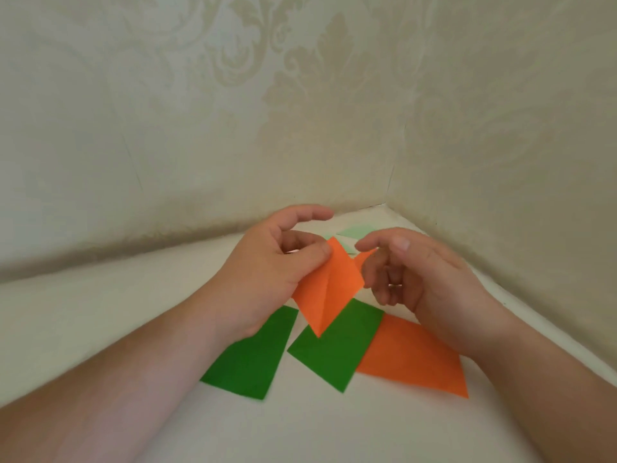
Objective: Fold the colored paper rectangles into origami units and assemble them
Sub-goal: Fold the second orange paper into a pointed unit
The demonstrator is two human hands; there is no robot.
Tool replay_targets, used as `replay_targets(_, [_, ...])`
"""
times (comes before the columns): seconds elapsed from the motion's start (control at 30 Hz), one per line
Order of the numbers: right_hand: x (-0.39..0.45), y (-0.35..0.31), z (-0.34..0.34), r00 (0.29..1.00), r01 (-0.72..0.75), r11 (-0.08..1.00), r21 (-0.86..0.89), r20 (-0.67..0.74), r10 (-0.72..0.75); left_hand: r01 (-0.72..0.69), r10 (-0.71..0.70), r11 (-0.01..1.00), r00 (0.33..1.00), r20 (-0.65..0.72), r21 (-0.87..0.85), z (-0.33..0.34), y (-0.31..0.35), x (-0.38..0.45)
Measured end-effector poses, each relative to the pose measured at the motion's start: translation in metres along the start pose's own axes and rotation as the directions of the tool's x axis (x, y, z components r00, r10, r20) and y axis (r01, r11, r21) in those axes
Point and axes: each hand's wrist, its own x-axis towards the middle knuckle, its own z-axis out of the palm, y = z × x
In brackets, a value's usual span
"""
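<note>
Thumb and fingers of my left grip [267, 279] pinch the folded orange paper [325, 289] above the bench [133, 312]. My right grip [410, 272] hangs loosely curled beside it, holding nothing. Two green sheets [250, 355] and an orange sheet [414, 359] lie below.

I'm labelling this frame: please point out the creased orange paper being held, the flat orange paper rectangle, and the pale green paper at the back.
Creased orange paper [329, 289], head view: on its centre crease.
Flat orange paper rectangle [412, 359], head view: its middle.
Pale green paper [355, 232], head view: its visible surface.
</note>
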Motion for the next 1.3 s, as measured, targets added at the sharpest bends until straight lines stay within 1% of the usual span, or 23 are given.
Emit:
replay_targets(0.07, [0.000,-0.002,0.001,0.999,-0.004,1.000,0.017,-0.040,0.005,-0.007,0.007,1.000,1.000,0.017,0.019,0.000,0.001,-0.001])
replay_targets(0.13, [0.001,-0.002,0.003,0.998,0.003,1.000,-0.028,-0.062,-0.005,0.025,-0.025,1.000,0.997,0.073,0.005,0.000,0.002,-0.003])
replay_targets(0.2, [-0.001,-0.002,0.005,0.999,0.005,0.998,-0.061,-0.042,-0.007,0.040,-0.042,0.999,0.992,0.119,0.017,0.000,0.001,-0.003])
replay_targets(0.33, [-0.002,-0.004,0.007,0.998,-0.037,0.999,-0.005,0.047,0.037,-0.020,-0.001,0.992,0.987,0.158,0.128,-0.002,0.000,-0.003])
replay_targets(0.4, [-0.004,-0.003,0.007,0.997,-0.034,0.998,-0.047,0.069,0.037,-0.023,-0.002,0.989,0.986,0.164,0.149,-0.002,0.000,-0.003])
replay_targets(0.5, [-0.004,0.001,0.009,0.996,0.029,0.995,-0.091,0.088,-0.021,-0.029,0.007,0.990,0.987,0.163,0.139,-0.002,-0.001,-0.003])
replay_targets(0.6, [-0.005,0.002,0.010,0.992,0.049,0.993,-0.111,0.123,-0.035,-0.032,0.014,0.994,0.987,0.160,0.105,-0.001,-0.002,-0.002])
replay_targets(0.7, [-0.005,0.001,0.010,0.990,0.049,0.993,-0.108,0.137,-0.034,0.017,-0.025,0.998,0.988,0.152,0.055,-0.001,-0.002,-0.001])
replay_targets(0.8, [-0.004,0.001,0.012,0.989,0.055,0.989,-0.134,0.143,-0.035,0.052,-0.060,0.997,0.984,0.165,0.051,-0.001,-0.003,-0.001])
replay_targets(0.9, [-0.003,0.003,0.011,0.993,0.060,0.990,-0.130,0.109,-0.046,0.078,-0.082,0.997,0.982,0.173,0.030,0.000,-0.003,-0.002])
replay_targets(0.97, [-0.003,0.003,0.012,0.995,0.084,0.988,-0.126,0.065,-0.076,0.110,-0.105,0.994,0.978,0.178,-0.022,0.000,-0.002,-0.002])
replay_targets(1.07, [-0.004,0.003,0.013,0.994,0.099,0.987,-0.129,-0.028,-0.104,0.235,-0.199,0.960,0.954,0.223,-0.149,-0.002,-0.001,-0.002])
replay_targets(1.13, [-0.003,0.003,0.011,0.991,0.099,0.984,-0.146,-0.069,-0.110,0.304,-0.257,0.935,0.935,0.243,-0.180,-0.003,0.000,-0.001])
replay_targets(1.17, [-0.003,0.004,0.010,0.991,0.099,0.982,-0.161,-0.073,-0.112,0.314,-0.269,0.931,0.934,0.235,-0.184,-0.003,0.000,-0.001])
replay_targets(1.23, [-0.003,0.005,0.009,0.992,0.089,0.974,-0.207,-0.064,-0.104,0.279,-0.254,0.950,0.951,0.174,-0.140,-0.003,0.000,-0.001])
replay_targets(1.3, [-0.003,0.007,0.007,0.994,0.086,0.955,-0.285,-0.043,-0.102,0.187,-0.188,0.982,0.977,0.106,0.017,-0.003,0.000,-0.002])
